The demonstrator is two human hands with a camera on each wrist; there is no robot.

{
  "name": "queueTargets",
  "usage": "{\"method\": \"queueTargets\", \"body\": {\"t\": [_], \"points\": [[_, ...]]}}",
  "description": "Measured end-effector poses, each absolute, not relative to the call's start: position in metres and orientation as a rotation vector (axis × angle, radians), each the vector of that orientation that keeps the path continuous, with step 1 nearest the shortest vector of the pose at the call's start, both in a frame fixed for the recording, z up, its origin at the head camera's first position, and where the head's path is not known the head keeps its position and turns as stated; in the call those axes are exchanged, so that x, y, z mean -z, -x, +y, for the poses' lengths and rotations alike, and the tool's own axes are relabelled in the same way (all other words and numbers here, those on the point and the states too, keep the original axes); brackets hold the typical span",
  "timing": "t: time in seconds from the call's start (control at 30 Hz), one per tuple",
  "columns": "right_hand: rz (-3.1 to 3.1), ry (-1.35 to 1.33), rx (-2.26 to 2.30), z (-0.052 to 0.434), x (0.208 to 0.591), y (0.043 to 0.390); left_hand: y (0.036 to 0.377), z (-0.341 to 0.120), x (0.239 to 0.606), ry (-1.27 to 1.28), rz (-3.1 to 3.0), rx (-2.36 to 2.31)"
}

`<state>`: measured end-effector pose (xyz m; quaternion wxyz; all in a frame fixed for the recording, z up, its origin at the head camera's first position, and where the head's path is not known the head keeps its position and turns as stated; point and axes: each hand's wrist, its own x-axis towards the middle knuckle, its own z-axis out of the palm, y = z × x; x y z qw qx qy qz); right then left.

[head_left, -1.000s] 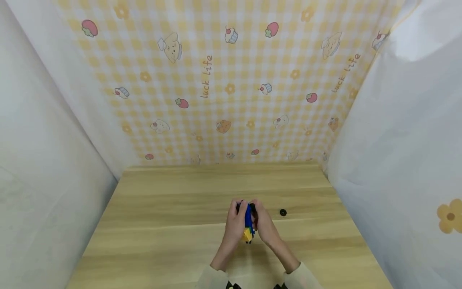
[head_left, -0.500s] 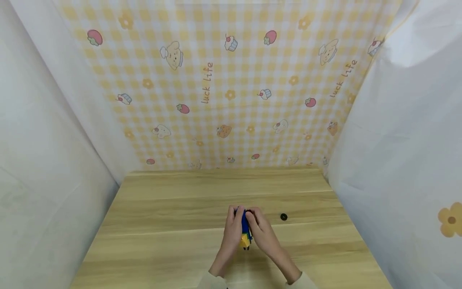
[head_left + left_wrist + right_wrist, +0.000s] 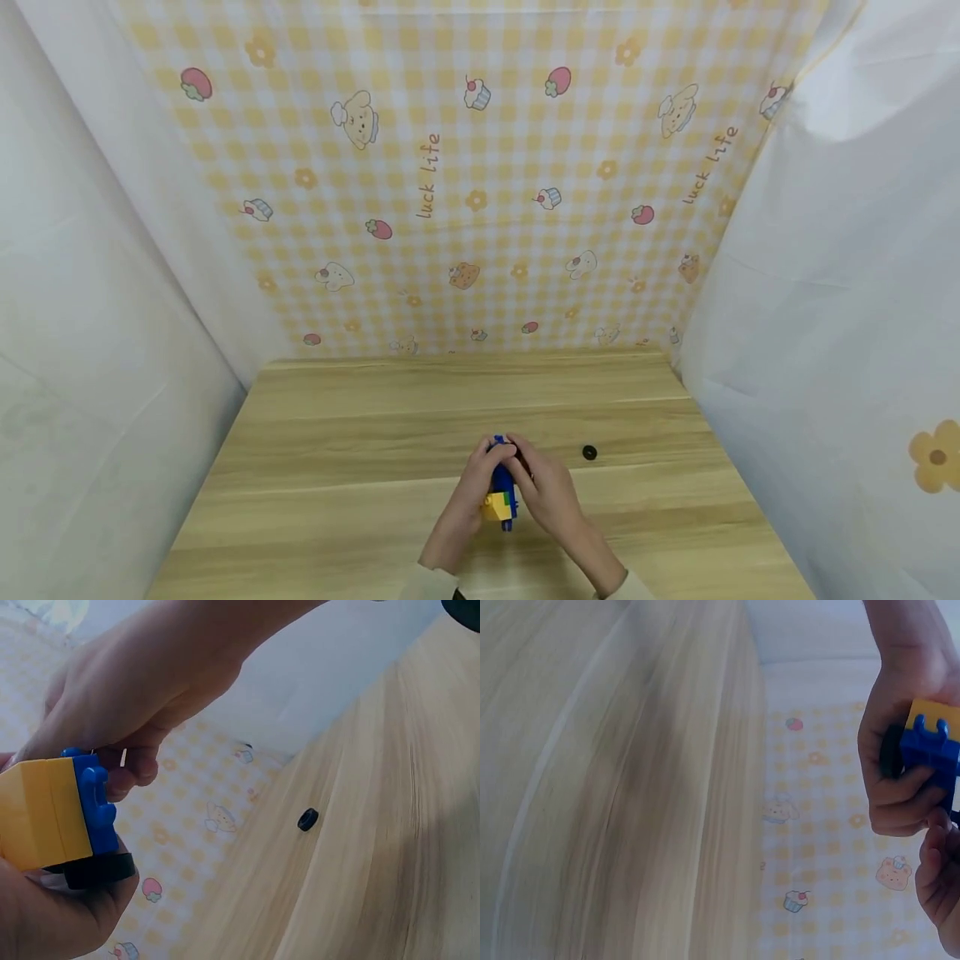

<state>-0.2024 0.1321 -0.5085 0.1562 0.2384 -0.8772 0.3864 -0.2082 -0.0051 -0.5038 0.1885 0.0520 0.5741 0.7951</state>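
Observation:
A toy car of blue and yellow building blocks (image 3: 502, 478) is held between both hands, above the table near its front middle. My left hand (image 3: 467, 492) grips its left side, thumb reaching over the top. In the left wrist view, the yellow block (image 3: 46, 814) and blue base with a small hook-like coupling (image 3: 95, 796) face the camera, and a black wheel (image 3: 99, 871) sits against the left palm. My right hand (image 3: 553, 497) holds the far right side with curled fingers, which hide that part. The right wrist view catches the blue end (image 3: 930, 746) beside the left fingers.
A loose black tyre (image 3: 589, 452) lies on the wooden table (image 3: 337, 525), right of the hands. A checked yellow cloth (image 3: 480, 233) hangs at the back, with white sheets (image 3: 810, 333) along both sides.
The toy car has turned, showing more of its yellow block, and shifted slightly left and nearer the body. The left thumb has moved across its top; the right fingers have shifted along its side.

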Motion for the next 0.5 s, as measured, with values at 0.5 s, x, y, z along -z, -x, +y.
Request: {"method": "queueTargets", "body": {"t": [0.5], "points": [[-2.523, -0.621, -1.672, 0.132, 0.505, 0.199, 0.207, -0.007, 0.518, -0.193, 1.478, -2.260]]}}
